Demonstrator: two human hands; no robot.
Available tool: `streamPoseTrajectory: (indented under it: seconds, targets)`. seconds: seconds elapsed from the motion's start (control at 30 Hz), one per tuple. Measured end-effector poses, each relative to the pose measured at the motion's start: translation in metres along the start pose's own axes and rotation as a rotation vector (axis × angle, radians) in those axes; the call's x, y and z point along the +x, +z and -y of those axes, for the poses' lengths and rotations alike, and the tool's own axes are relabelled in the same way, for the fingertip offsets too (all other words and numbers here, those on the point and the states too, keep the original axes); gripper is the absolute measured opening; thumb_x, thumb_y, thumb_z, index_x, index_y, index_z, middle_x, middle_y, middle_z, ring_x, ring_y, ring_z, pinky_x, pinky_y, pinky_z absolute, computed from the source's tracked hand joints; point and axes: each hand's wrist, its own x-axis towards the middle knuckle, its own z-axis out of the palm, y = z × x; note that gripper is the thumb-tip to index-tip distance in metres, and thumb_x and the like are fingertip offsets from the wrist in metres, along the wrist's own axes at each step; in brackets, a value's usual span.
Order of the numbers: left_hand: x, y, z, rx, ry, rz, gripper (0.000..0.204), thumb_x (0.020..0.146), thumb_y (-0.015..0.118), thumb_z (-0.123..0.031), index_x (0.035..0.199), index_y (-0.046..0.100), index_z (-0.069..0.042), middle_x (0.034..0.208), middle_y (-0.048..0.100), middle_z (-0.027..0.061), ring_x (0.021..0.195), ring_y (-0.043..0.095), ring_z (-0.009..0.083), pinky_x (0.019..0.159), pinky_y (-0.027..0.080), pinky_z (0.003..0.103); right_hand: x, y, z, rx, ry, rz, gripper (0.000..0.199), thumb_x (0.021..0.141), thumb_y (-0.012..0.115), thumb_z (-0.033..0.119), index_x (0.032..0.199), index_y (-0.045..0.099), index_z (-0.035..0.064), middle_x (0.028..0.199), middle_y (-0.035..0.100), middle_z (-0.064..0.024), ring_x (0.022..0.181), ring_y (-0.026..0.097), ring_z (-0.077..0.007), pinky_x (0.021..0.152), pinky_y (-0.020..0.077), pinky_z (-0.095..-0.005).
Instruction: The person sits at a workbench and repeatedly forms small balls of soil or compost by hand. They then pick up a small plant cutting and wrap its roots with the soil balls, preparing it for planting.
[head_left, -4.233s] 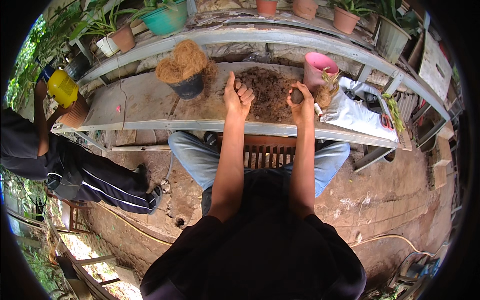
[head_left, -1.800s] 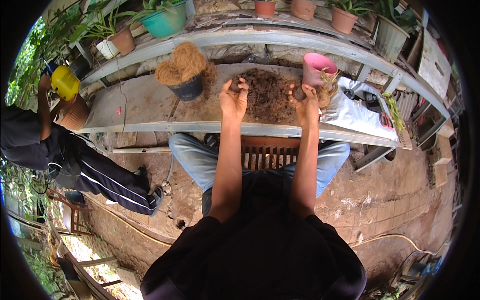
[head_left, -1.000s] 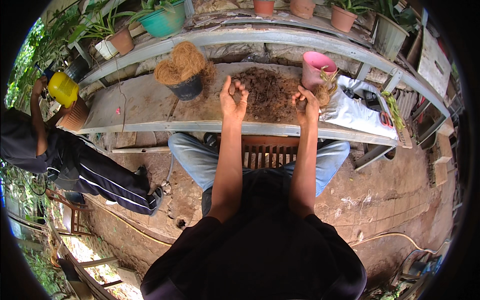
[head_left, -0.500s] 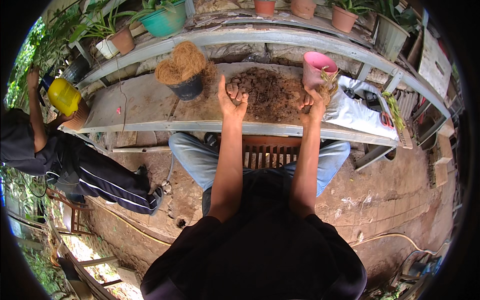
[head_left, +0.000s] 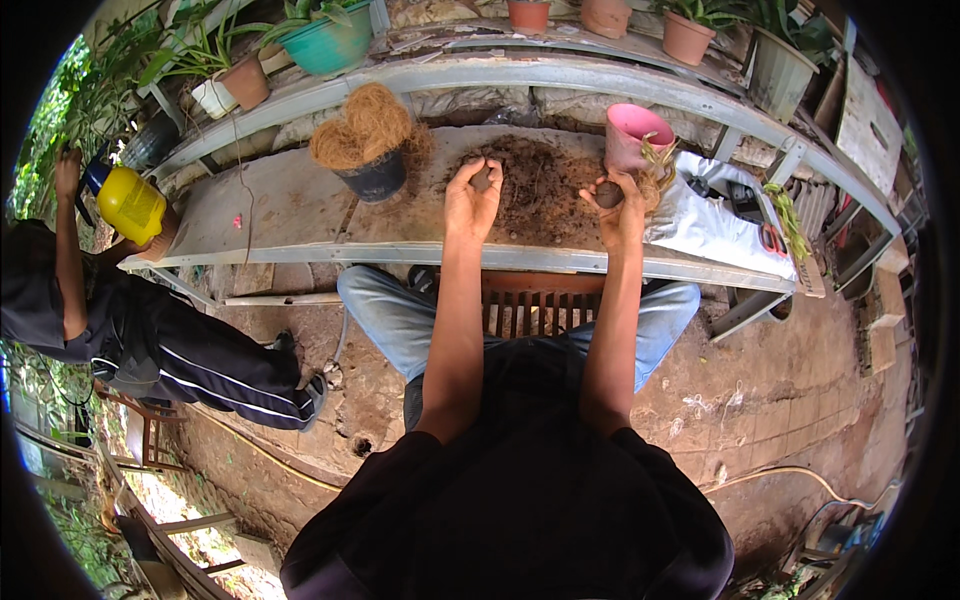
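1. Left hand point(head_left: 472, 205): fingers and thumb curled round a small dark lump point(head_left: 481, 180). It sits at the left margin of the loose soil point(head_left: 540, 195).

2. Right hand point(head_left: 619, 215): palm up, fingers bent about a round dark clod point(head_left: 607, 194) (partly covered by the fingers).

3. Clearance between hands: well apart, with soil spread across the gap.

4. Front boundary: both forearms cross the metal edge point(head_left: 540, 259) of the bench; the hands are on its far side. Their height over the boards cannot be told.

5. Right side: tight. The pink pot point(head_left: 640, 125) stands upright just beyond the right hand, and the dried plant point(head_left: 655, 180) is close against that hand; contact cannot be told. A white sack point(head_left: 700, 222) takes up the bench farther right, with red-handled scissors point(head_left: 771, 240) near its outer border.

6. Left side: roomier. A black pot point(head_left: 372, 180) topped with brown fibre point(head_left: 370, 122) stands apart from the left hand, boards showing between.

7. Far left: a co-worker point(head_left: 70, 290), well clear of both hands, has a yellow bottle point(head_left: 130, 205).
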Motion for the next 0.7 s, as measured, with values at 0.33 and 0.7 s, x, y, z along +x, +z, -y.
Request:
streamPoseTrajectory:
  seconds: [0.33, 0.7]
  targets:
    - [-0.002, -0.009, -0.003, 0.094, -0.034, -0.081, 0.036, 0.098, 0.05, -0.028, 0.08, 0.06, 0.001, 0.086, 0.061, 0.0115, 0.073, 0.061, 0.0181, 0.048, 0.052, 0.022, 0.001, -0.005, -0.002, -0.175, 0.064, 0.002, 0.012, 0.086, 0.066, 0.013, 0.081, 0.059, 0.005, 0.069, 0.058, -0.0061, 0.054, 0.058, -0.0167, 0.044, 0.0422, -0.0266]
    - [0.0, -0.019, -0.018, 0.374, -0.127, 0.125, 0.045, 0.096, 0.056, -0.029, 0.057, 0.038, -0.013, 0.059, 0.051, 0.0045, 0.048, 0.05, 0.0126, 0.037, 0.043, 0.027, 0.046, -0.049, -0.063, -1.594, -0.076, 0.093, 0.031, 0.067, 0.081, 0.024, 0.096, 0.075, 0.0156, 0.088, 0.071, -0.0128, 0.083, 0.067, -0.0323, 0.078, 0.0529, -0.037]
